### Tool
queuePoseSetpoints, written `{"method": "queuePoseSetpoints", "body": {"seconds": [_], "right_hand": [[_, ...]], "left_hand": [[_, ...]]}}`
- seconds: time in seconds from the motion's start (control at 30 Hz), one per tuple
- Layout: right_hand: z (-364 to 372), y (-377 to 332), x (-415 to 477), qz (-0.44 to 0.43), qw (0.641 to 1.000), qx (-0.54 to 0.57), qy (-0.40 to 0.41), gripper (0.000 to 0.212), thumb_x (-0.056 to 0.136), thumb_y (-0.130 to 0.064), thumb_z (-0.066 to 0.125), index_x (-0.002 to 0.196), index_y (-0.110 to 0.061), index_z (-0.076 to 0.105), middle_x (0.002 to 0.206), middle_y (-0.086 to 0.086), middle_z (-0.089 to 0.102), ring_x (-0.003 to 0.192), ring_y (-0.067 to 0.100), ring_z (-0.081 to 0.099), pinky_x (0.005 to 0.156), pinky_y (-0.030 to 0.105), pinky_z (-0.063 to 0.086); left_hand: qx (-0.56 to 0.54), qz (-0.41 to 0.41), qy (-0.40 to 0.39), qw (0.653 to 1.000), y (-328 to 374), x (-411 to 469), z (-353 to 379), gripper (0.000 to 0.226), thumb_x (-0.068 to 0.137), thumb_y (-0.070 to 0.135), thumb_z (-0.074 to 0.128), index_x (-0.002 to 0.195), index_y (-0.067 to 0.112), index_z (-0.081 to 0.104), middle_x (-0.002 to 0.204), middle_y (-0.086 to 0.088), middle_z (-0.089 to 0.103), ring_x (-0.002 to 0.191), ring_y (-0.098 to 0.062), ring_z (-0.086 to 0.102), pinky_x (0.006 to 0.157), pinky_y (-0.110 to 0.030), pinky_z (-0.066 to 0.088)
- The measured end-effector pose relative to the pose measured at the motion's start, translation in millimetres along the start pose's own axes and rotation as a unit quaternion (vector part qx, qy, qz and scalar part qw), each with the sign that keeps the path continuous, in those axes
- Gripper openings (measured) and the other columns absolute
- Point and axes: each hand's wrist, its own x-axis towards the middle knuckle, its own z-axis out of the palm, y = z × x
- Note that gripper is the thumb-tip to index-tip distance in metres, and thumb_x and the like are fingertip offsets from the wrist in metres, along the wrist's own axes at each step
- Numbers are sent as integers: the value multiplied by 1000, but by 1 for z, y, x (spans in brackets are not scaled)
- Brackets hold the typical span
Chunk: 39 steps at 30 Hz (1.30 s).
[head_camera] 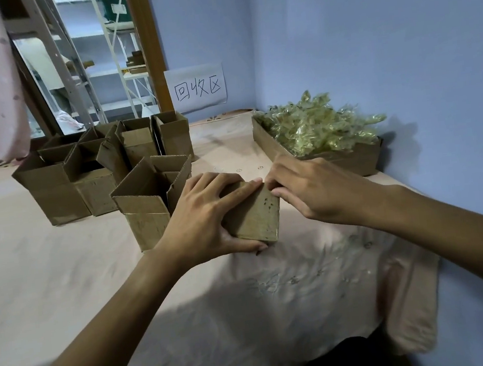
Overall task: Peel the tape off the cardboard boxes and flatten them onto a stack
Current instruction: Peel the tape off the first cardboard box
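Note:
A small closed cardboard box (256, 214) lies on the cloth-covered table in front of me. My left hand (205, 217) grips it from the left, fingers over its top and thumb under the near edge. My right hand (310, 190) has its fingertips pinched at the box's far right top corner; whether tape is between them is hidden. Just left of it stands an open box (147, 211) with its flaps up and a strip of tape across its front.
Several more open cardboard boxes (82, 171) stand at the back left. A shallow cardboard tray (352, 158) heaped with crumpled yellowish tape (318, 126) sits at the right by the blue wall. A paper sign (196, 88) hangs on the wall. The pink cloth (248, 302) hangs over the near edge.

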Motion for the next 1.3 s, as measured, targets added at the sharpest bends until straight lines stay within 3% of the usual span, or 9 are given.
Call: {"method": "queuePoseSetpoints", "body": {"seconds": [0.33, 0.43, 0.5, 0.63, 0.77, 0.83, 0.93, 1.03, 1.3], "right_hand": [[14, -3, 19, -60, 995, -76, 5, 7, 100, -11, 52, 101, -5, 57, 100, 11, 53, 77, 25, 56, 61, 41, 55], [21, -10, 34, -64, 994, -84, -2, 5, 96, -8, 59, 100, -6, 57, 98, 10, 53, 76, 24, 55, 59, 32, 47], [28, -16, 44, -56, 995, -86, 0, 13, 89, -5, 68, 97, -7, 57, 94, 10, 54, 69, 24, 56, 56, 27, 34], [38, -26, 62, -37, 997, -72, -3, 32, 73, -1, 80, 93, -8, 56, 90, 11, 54, 59, 25, 52, 54, 32, 40], [40, -22, 69, -27, 998, -42, -47, 23, 87, -5, 68, 102, -10, 51, 101, 11, 49, 68, 30, 55, 62, 43, 51], [38, -18, 67, -32, 997, -34, -57, 14, 96, -11, 62, 104, -10, 51, 105, 10, 48, 73, 31, 57, 61, 41, 45], [37, -14, 61, -33, 999, -13, 1, 10, 100, -20, 60, 103, -12, 55, 102, 8, 56, 72, 31, 61, 60, 31, 35], [42, -14, 55, -20, 999, 2, 44, 18, 101, -28, 55, 107, -14, 63, 102, 4, 62, 75, 26, 65, 64, 30, 43], [44, -12, 59, -45, 997, -8, 65, 8, 98, -21, 67, 99, -13, 67, 99, 4, 63, 72, 25, 63, 65, 33, 49]], "left_hand": [[14, -30, -11, 999, -5, -6, -12, 100, 67, 85, 68, 147, 25, 57, 124, -5, 61, 109, -23, 54, 94, -40, 39], [43, -31, -20, 998, -17, -13, -23, 101, 67, 86, 66, 147, 25, 56, 124, -4, 60, 110, -22, 52, 94, -41, 40], [64, -29, -27, 997, -26, -19, -29, 100, 69, 86, 64, 148, 26, 55, 125, -4, 59, 110, -23, 51, 94, -41, 40], [50, -57, -37, 996, -40, -30, -33, 101, 66, 86, 68, 148, 28, 55, 126, -1, 58, 111, -22, 53, 96, -39, 41], [30, -60, -36, 997, -46, -35, -31, 102, 65, 86, 70, 149, 30, 55, 128, 0, 58, 113, -21, 53, 99, -40, 43], [22, -61, -36, 997, -45, -34, -30, 102, 65, 86, 69, 148, 30, 55, 128, 0, 58, 114, -20, 52, 100, -38, 40], [8, -73, -28, 997, -46, -31, -26, 102, 64, 86, 70, 148, 29, 56, 128, 0, 59, 114, -20, 52, 99, -36, 38], [-2, -79, -22, 997, -51, -31, -24, 103, 65, 86, 71, 148, 28, 55, 127, 1, 59, 113, -20, 54, 99, -40, 41], [-22, -94, -34, 995, -55, -36, -29, 114, 62, 90, 67, 149, 17, 53, 136, 0, 60, 121, -21, 55, 107, -36, 39]]}}
